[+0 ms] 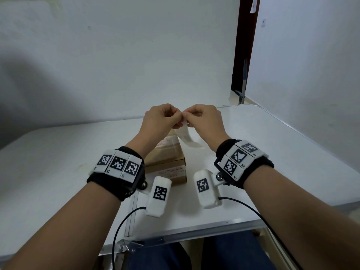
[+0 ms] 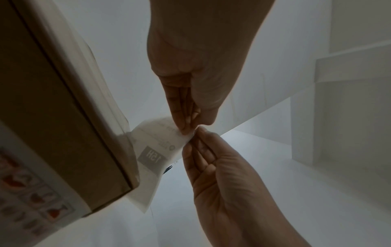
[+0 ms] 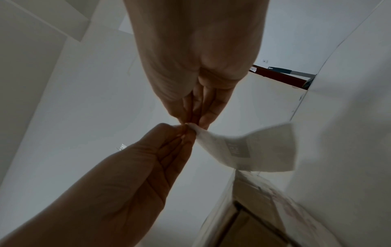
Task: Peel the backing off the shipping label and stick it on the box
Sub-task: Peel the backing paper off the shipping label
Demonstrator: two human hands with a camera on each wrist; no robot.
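A brown cardboard box (image 1: 167, 158) with printed tape strips lies on the white table (image 1: 272, 152), below and between my wrists. Above it, both hands meet at one top corner of the white shipping label (image 1: 187, 137). My left hand (image 1: 179, 121) pinches that corner from the left and my right hand (image 1: 188, 118) pinches it from the right. The rest of the label hangs down curled, over the box's far right side. In the left wrist view the left hand (image 2: 186, 129), the right hand (image 2: 197, 134), the label (image 2: 156, 150) and the box (image 2: 63, 133) all show. The right wrist view shows the right hand (image 3: 195, 125), the left hand (image 3: 184, 132), the label (image 3: 253, 150) and the box (image 3: 253, 217).
The table has a seam (image 1: 132, 211) running toward its near edge. White walls stand close behind and to the right, with a dark door frame (image 1: 243, 55) at the back right. Black cables (image 1: 120, 227) hang from the wrist cameras over my lap.
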